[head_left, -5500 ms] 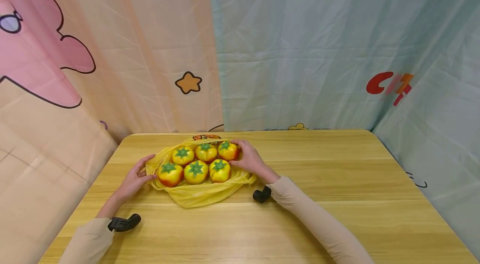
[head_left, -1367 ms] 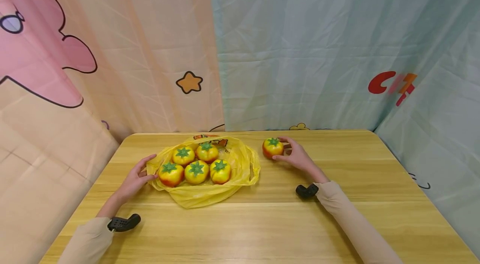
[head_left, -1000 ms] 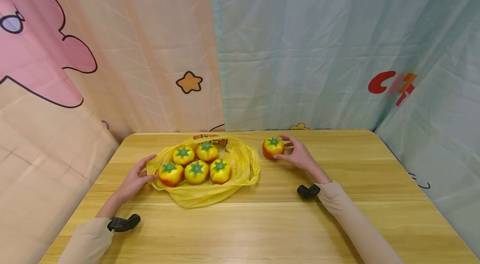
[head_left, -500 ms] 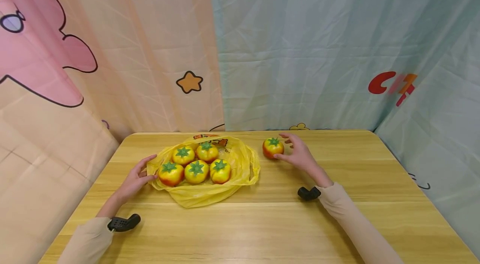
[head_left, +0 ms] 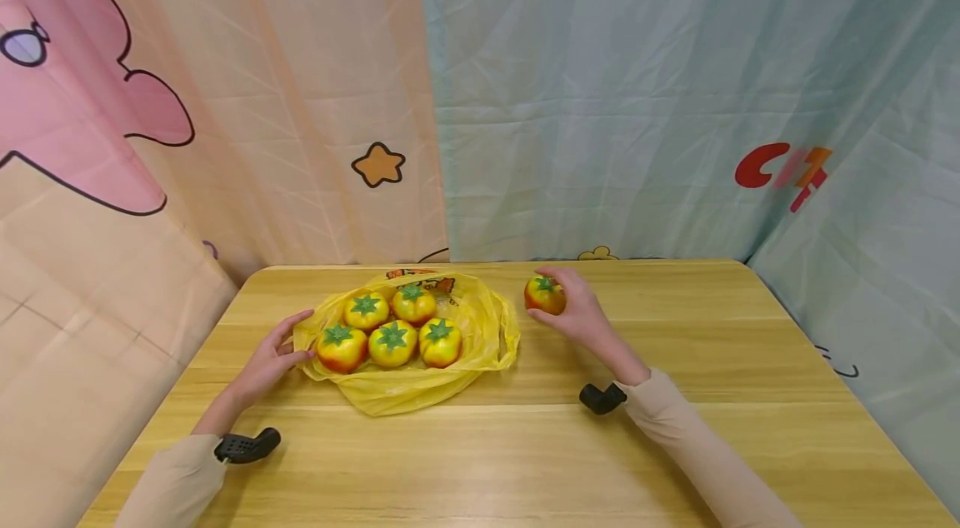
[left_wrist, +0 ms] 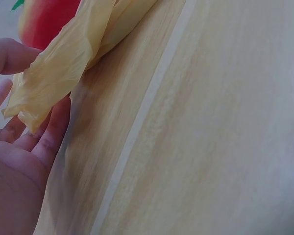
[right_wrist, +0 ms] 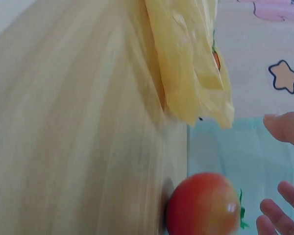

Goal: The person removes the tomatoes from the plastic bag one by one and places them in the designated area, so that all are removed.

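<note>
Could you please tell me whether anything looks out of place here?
I see no spill or damage. The odd one out is a single fruit on the table by the right hand, outside the crumpled yellow bag, where five similar fruits lie.

I look over a light wooden worktop, its far corners rounded, with seams running across it. Directly on it, left of centre and towards the far edge, I see a yellow plastic bag lying spread open. Near its right side, apart from it, sits one red-and-yellow tomato.
</note>
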### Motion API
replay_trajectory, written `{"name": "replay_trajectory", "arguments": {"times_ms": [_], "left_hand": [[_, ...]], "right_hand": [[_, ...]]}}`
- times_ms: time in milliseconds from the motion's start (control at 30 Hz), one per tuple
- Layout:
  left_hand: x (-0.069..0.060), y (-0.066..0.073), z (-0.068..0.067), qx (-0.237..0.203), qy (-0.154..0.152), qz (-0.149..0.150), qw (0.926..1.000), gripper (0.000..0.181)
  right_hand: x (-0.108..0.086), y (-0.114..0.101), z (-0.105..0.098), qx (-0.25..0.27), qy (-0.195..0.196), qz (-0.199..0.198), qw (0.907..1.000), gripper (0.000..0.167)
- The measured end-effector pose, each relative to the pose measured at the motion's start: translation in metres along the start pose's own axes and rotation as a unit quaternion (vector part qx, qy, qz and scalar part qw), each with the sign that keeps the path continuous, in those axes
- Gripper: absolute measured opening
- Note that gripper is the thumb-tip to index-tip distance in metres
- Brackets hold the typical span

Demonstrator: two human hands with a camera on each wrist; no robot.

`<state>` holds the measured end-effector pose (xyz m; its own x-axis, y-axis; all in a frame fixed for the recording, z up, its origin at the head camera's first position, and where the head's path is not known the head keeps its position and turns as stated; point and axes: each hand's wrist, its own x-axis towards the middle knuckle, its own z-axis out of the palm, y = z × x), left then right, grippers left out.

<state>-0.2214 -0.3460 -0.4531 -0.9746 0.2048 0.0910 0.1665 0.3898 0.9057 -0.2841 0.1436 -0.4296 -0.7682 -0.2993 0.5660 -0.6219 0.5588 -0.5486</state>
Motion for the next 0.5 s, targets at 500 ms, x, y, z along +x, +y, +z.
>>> {"name": "replay_trajectory", "arguments": {"times_ms": [500], "left_hand": [[0.001, -0.005, 0.001, -0.004, -0.001, 0.014, 0.9999, 0.069]], "right_hand": [[0.0, -0.032, 0.031, 0.003, -0.019, -0.035, 0.9992, 0.059]]}}
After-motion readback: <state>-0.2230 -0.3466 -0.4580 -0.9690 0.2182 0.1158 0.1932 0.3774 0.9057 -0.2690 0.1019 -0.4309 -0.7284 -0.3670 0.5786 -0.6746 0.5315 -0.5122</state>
